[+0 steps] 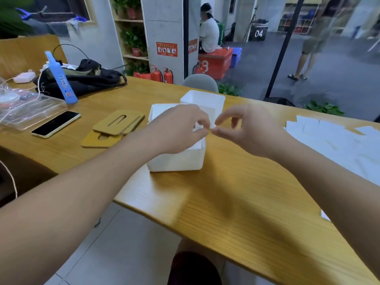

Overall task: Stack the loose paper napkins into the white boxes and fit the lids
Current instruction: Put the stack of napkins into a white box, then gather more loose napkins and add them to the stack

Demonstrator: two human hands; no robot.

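Bare left hand (181,128) and right hand (246,130) pinch one flimsy white paper napkin (212,126) by its edge over the near white plastic box (176,161), loose napkins (333,140) at three o'clock.

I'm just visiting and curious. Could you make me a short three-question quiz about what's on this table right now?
1. True or false: the wooden lids are already fitted on the white boxes.
2. The loose napkins lie nearer which hand? A) left hand B) right hand
3. Fill in: a dark ____ lies left of the lids.

Key: 1 false; 2 B; 3 phone.
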